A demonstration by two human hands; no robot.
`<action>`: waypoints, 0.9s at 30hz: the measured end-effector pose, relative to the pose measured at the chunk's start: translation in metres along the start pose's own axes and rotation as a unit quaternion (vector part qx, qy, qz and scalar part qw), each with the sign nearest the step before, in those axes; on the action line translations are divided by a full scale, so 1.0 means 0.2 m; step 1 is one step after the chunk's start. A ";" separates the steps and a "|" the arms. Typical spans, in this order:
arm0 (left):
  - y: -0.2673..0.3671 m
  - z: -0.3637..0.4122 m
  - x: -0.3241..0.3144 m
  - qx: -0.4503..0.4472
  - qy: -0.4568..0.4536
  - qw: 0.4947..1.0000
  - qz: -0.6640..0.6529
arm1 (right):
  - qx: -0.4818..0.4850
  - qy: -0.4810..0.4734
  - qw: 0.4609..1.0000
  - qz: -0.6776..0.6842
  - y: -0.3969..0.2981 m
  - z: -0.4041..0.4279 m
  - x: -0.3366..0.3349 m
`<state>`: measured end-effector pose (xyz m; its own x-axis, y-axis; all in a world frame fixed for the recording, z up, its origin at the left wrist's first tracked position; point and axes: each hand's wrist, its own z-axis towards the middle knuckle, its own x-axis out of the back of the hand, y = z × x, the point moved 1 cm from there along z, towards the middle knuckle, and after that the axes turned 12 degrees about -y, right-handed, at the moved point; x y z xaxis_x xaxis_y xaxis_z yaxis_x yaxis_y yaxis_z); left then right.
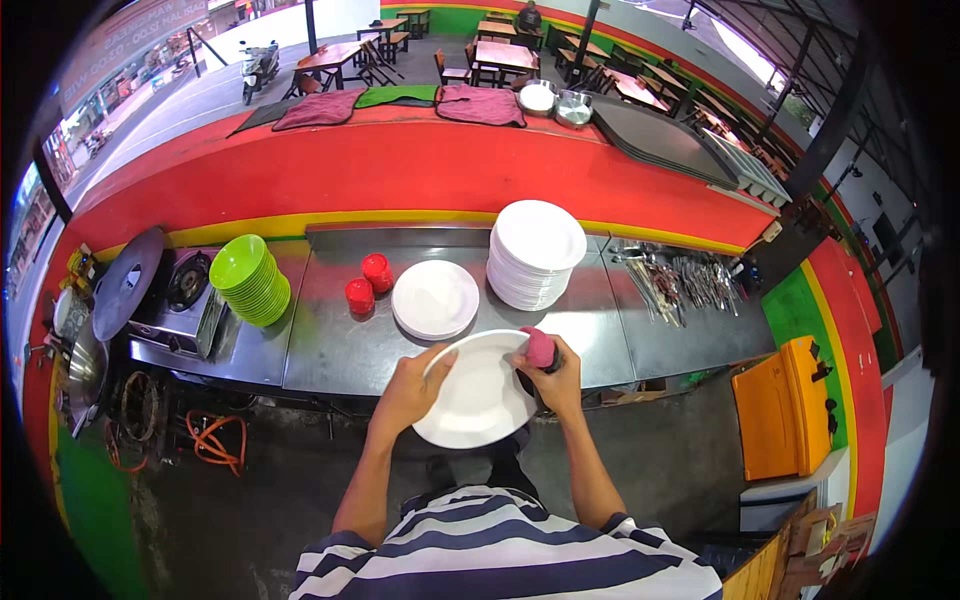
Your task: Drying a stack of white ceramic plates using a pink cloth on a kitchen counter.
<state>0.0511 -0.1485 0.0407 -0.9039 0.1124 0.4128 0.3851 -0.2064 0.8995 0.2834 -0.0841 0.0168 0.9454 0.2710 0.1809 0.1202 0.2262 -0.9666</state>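
A white oval plate point(476, 394) is held tilted in front of me, past the near edge of the steel counter. My left hand point(412, 390) grips its left rim, thumb on the upper face. At the upper right rim, my right hand point(556, 371) holds a bunched pink cloth point(538, 348) with a dark edge against the plate. Just beyond lies a low stack of white plates point(435, 298). Behind it to the right rises a tall stack of white plates point(536, 240). Two red containers point(368, 283) stand left of the low stack.
Green bowls point(249, 277) are stacked beside a gas stove point(180, 300) on the left. Loose cutlery point(682, 285) covers part of the right counter. Folded cloths point(480, 103), metal bowls point(574, 111) and dark trays point(660, 142) rest on the red ledge. A person point(529, 19) sits far back.
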 end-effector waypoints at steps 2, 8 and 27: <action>0.05 -0.02 -0.02 0.006 -0.041 0.999 0.035 | 0.033 -0.082 0.990 -0.109 -0.07 0.00 0.00; 0.09 -0.05 -0.05 -0.009 -0.112 0.990 0.082 | 0.145 -0.205 0.947 -0.201 -0.11 0.00 -0.06; 0.08 -0.20 -0.05 -0.030 0.402 0.911 -0.083 | -0.094 0.171 0.895 0.402 0.11 -0.12 -0.49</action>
<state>0.0590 -0.1910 0.0449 -0.8018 -0.5975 0.0119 0.2424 -0.3070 0.9203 0.2010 -0.1277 -0.0269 0.7826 -0.0345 -0.6215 -0.6220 -0.0822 -0.7787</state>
